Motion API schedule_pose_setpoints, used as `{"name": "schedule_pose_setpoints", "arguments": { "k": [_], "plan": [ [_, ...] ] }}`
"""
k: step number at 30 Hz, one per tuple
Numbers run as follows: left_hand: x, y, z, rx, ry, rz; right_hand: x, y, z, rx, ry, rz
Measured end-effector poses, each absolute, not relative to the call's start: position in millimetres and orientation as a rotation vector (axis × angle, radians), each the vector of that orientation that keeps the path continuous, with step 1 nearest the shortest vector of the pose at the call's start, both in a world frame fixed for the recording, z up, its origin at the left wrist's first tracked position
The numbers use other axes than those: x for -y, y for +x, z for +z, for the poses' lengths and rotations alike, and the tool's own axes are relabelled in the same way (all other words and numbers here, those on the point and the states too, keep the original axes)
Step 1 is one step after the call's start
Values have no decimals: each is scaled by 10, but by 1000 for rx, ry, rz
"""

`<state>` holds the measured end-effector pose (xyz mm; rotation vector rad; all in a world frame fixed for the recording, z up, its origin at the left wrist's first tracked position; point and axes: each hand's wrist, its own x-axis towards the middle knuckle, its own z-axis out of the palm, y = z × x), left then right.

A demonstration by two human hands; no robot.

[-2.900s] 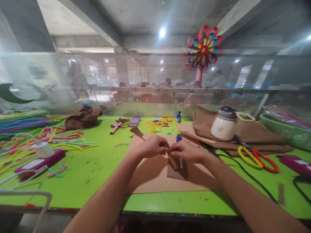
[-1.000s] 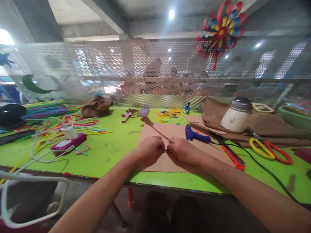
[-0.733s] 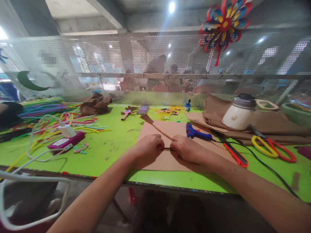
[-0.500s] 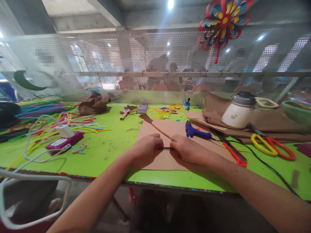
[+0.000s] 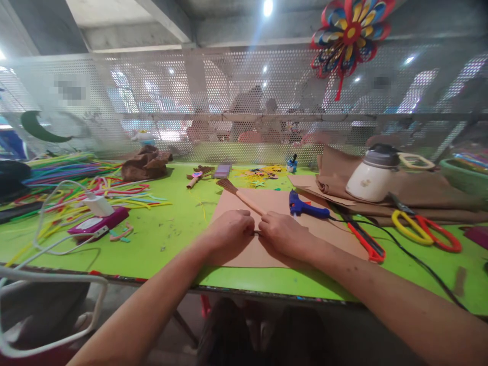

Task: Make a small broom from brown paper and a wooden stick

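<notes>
Both my hands meet over a sheet of brown paper (image 5: 244, 258) on the green table. My left hand (image 5: 233, 231) is closed, its fingers pinched on one end of a thin dark strip (image 5: 256, 233). The other end is pinched by my right hand (image 5: 284, 233), also closed. Only a short bit of the strip shows in the gap; its kind is unclear. Just beyond my fingers lies a small paper broom (image 5: 249, 201) with a dark fringed head and a tan handle. A blue glue gun (image 5: 309, 207) rests on the sheet to the right of it.
A red utility knife (image 5: 368, 241), scissors (image 5: 423, 231) and a cable lie at the right. Behind them stands a white pot (image 5: 369, 175) on folded brown paper. Colored pipe cleaners (image 5: 68, 173) and a purple power strip (image 5: 99, 223) are at the left.
My right hand has moved slightly left toward my left hand, and less of the dark strip shows between them. The view has shifted a little.
</notes>
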<state>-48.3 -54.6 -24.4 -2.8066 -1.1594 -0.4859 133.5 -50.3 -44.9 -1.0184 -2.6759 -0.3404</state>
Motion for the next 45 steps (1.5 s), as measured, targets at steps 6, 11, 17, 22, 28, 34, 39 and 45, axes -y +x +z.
{"name": "schedule_pose_setpoints", "arguments": {
  "k": [6, 11, 17, 22, 28, 34, 39, 45],
  "plan": [
    [444, -479, -297, 1200, -2773, -421, 450, 1320, -450, 2675, -1061, -284],
    [420, -509, -252, 1098, -2787, -360, 489, 1373, -415, 2670, -1043, -198],
    [485, -508, -241, 1135, -2733, -366, 634, 1395, -317, 2680, -947, -139],
    [530, -517, -256, 1209, -2728, -394, 676, 1395, -313, 2743, -905, -294],
    [575, -525, -250, 1245, -2791, -456, 691, 1393, -309, 2795, -862, -452],
    [495, -625, -220, 1339, -2907, -526, 675, 1337, -393, 2839, -886, -548],
    [359, -638, -139, 1774, -2957, -807, 644, 1341, -430, 2741, -940, -564],
    [323, -544, -10, 1845, -3259, -820, 698, 1349, -295, 2594, -845, -445]
  ]
}}
